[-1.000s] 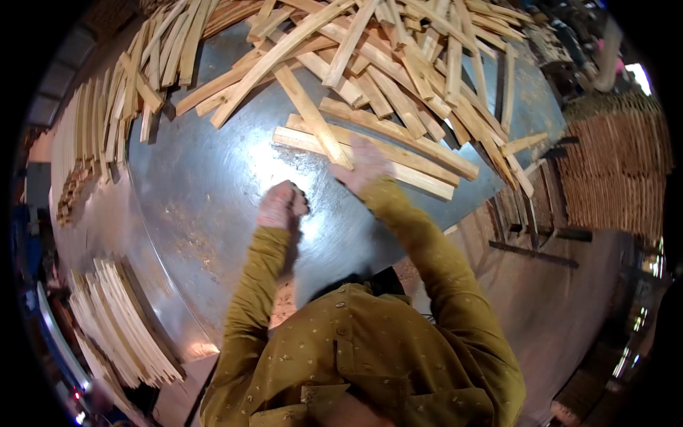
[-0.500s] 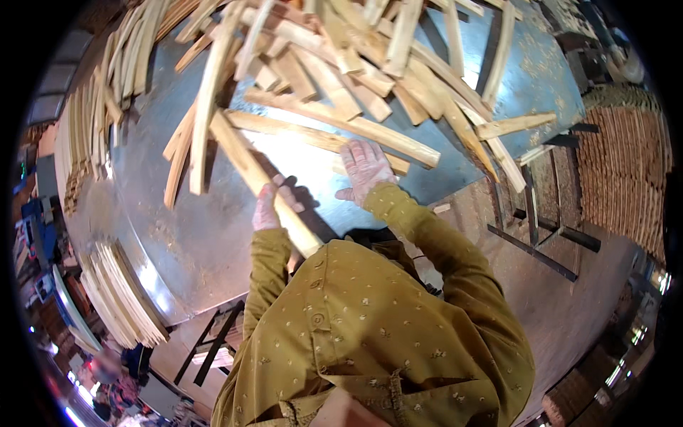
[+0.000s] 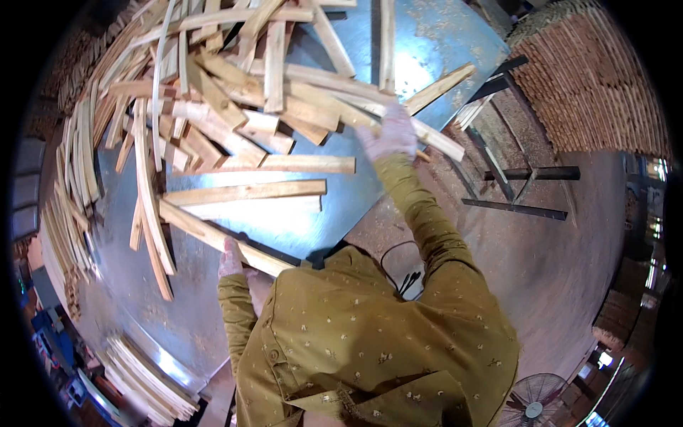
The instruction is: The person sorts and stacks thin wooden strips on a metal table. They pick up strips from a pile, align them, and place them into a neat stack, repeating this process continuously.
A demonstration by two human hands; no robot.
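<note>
My left hand (image 3: 230, 260) is closed around a pale wooden slat (image 3: 206, 233), which slants across the near table edge, its near end close to my shirt. To the right, my right hand (image 3: 393, 135) is stretched over the ends of several slats at the pile's right side. Its fingers look spread, thumb apart, and slightly blurred. A slat with a narrow tip (image 3: 422, 154) passes beneath this hand; whether the hand grips it is hidden. Between my hands lie a straight slat (image 3: 249, 191) and another slat (image 3: 306, 164).
A large heap of slats (image 3: 213, 107) covers the far side of the metal table (image 3: 192, 313). Neat bundles of slats (image 3: 146, 381) stand at the left. Right of the table are a black metal frame (image 3: 516, 206), a tall wood stack (image 3: 590, 78) and a fan (image 3: 533, 409).
My view has turned to the right. My right hand has moved from the near slats to the pile's right-hand ends. The left hand still holds its slat.
</note>
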